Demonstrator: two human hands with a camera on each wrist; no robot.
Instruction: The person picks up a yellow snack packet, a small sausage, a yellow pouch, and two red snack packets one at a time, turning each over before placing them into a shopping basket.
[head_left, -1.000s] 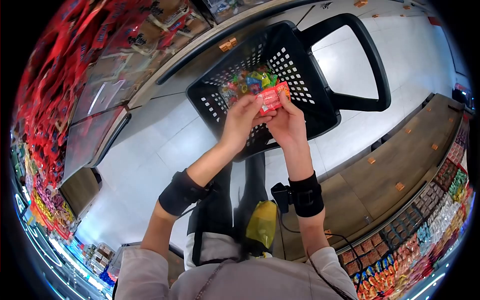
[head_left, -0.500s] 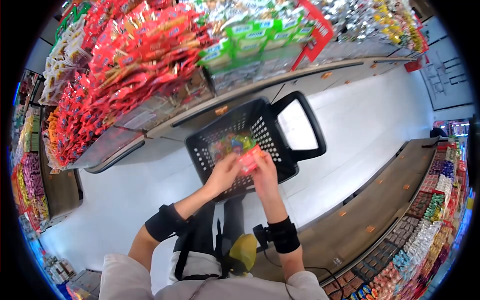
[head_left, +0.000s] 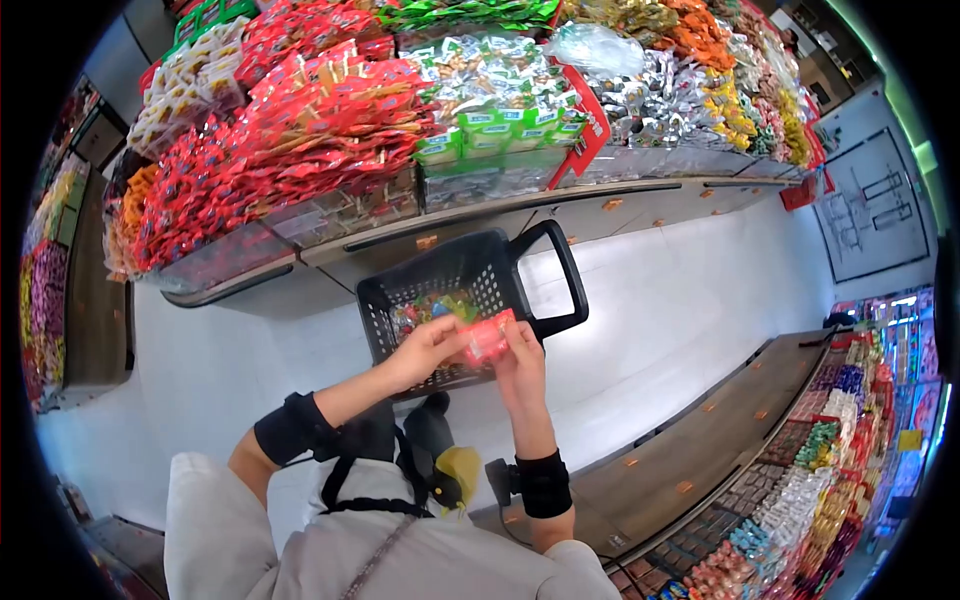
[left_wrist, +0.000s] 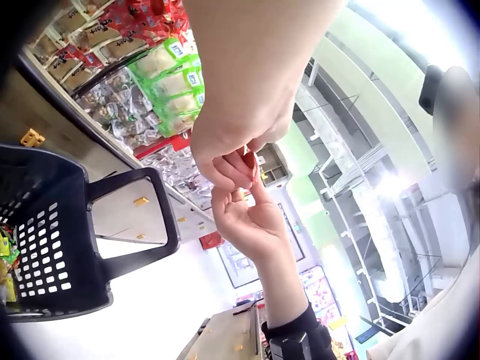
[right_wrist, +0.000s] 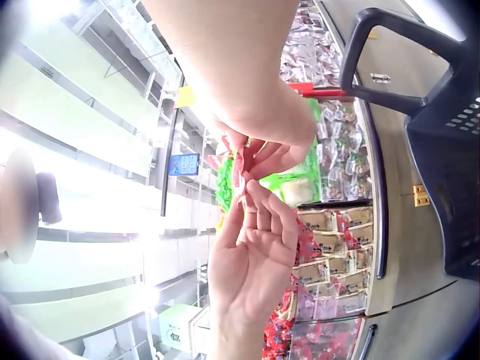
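Note:
A small red snack packet (head_left: pixel 488 338) is pinched between both hands in the head view. My left hand (head_left: pixel 432 350) grips its left end with thumb and fingers; my right hand (head_left: pixel 520 365) holds its right end. In the right wrist view the packet (right_wrist: pixel 238 174) shows edge-on between the fingertips of the left hand (right_wrist: pixel 255 262) and the right hand (right_wrist: pixel 262 127). Below and behind the hands stands a black shopping basket (head_left: pixel 490 262) with wrapped candies (head_left: pixel 410 312) inside, partly hidden by the left hand.
Along the far side runs a display counter heaped with red packets (head_left: pixel 300 130), green-and-white packets (head_left: pixel 500 130) and silver packets (head_left: pixel 670 100). The basket's handle (head_left: pixel 575 290) sticks out to the right. At lower right lies a wooden ledge (head_left: pixel 640 470) beside trays of sweets (head_left: pixel 800 500).
The head view has tilted up, bringing more of the counter into sight. The basket and hands now appear lower and further left than half a second ago. Both hands still hold the red packet.

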